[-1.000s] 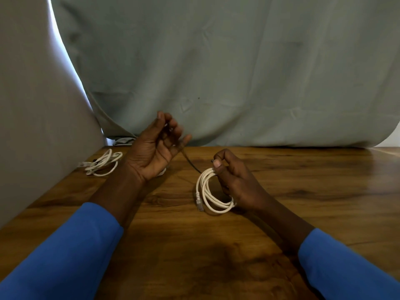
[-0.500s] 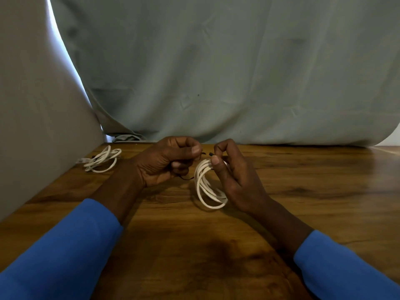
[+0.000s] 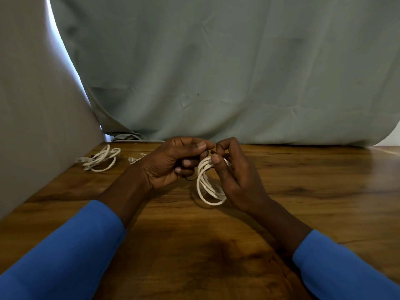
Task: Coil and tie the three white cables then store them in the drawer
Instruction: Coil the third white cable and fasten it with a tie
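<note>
My right hand (image 3: pixel 236 176) grips a coiled white cable (image 3: pixel 206 189) upright over the middle of the wooden table (image 3: pixel 303 191), thumb pressed on the top of the coil. My left hand (image 3: pixel 173 165) pinches a thin black tie (image 3: pixel 211 152) at the top of the coil; a loop of it shows below the fingers. A second coiled white cable (image 3: pixel 100 159) lies at the far left of the table. The end of a third white cable (image 3: pixel 135 159) peeks out behind my left wrist; the rest is hidden.
A grey-green cloth (image 3: pixel 216 83) hangs along the back of the table, and a pale grey panel (image 3: pixel 32 126) closes off the left side. No drawer is in view.
My left hand came down from a raised, open pose and closed on the black tie beside the coil. My right hand lifted the coil upright off the table.
</note>
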{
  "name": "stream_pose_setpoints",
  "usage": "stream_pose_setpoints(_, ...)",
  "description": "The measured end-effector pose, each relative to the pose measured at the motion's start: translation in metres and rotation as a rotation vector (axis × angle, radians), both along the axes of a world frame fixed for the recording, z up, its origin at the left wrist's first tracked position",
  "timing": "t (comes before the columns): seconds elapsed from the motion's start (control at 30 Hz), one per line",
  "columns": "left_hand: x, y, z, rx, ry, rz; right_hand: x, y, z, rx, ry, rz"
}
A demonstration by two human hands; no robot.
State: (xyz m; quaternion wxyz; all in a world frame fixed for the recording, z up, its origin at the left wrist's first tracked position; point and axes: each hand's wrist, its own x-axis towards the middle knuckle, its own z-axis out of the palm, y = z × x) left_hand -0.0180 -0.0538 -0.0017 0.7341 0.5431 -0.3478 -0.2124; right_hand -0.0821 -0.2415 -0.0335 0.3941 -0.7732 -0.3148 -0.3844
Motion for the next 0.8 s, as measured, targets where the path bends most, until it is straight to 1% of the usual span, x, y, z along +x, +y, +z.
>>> stream_pose_setpoints(0.17,-0.0024,0.0003,0.0045,-0.003,-0.004,0.042,-0.0008,0.0013,0.0001,-0.014,-0.071,-0.052)
stream_pose_setpoints(0.33,-0.0042,-0.0046,0.0069,0.023,-0.083,0.123,0.0001,0.0017,-0.0006,-0.030,-0.097,-0.081)
stream_pose_setpoints(0.8,-0.0075,-0.0056,0.0076,-0.014,-0.060,0.111,0.0014,0.0011,-0.0005,-0.033,-0.108,-0.080)
